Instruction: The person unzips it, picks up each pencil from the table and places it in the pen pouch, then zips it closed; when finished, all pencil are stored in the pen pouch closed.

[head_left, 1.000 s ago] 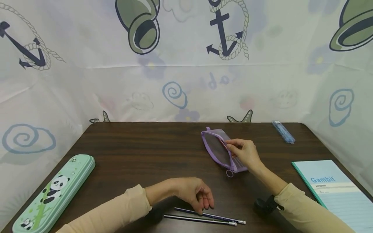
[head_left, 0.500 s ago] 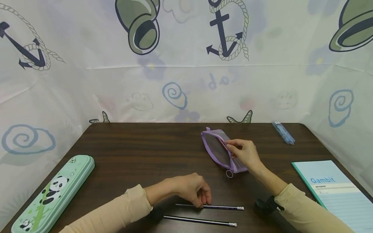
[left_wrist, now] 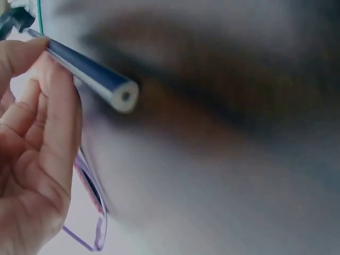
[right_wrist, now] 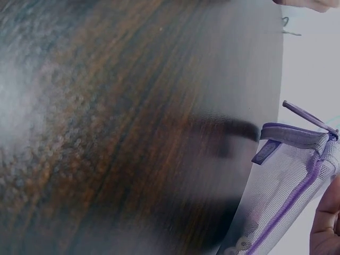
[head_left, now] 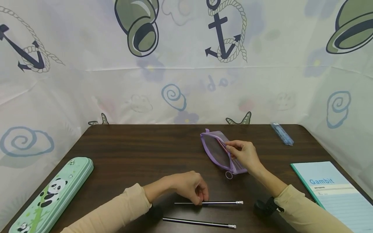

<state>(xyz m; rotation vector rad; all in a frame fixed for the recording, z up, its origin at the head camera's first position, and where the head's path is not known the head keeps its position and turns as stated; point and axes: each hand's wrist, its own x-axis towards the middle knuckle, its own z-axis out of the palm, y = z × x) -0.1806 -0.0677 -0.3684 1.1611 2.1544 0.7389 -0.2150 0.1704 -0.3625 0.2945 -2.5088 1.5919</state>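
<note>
My left hand [head_left: 190, 187] pinches a dark, unsharpened pencil [head_left: 222, 203] between thumb and fingers, its eraser end to the right. In the left wrist view the flat end of this pencil [left_wrist: 93, 69] points toward the camera. A second dark pencil [head_left: 198, 221] lies nearer the front of the table, apart from it. Farther back, my right hand [head_left: 244, 153] pinches the rim of a purple mesh pencil pouch [head_left: 217, 158], whose zipped mouth gapes. Something reddish shows just inside the pouch's edge. In the right wrist view only part of the right hand [right_wrist: 325, 226] appears beside the mesh.
A green panda pencil case [head_left: 53, 194] lies at the left of the dark wooden table [head_left: 140, 149]. To the right is a Gambit notebook [head_left: 335, 184]. A small clear-blue packet [head_left: 282, 134] sits at the back right. Patterned cloth hangs around the table.
My left hand has taken the upper pencil away from the other one, moving it slightly back and turning it level. My right hand stays at the pouch.
</note>
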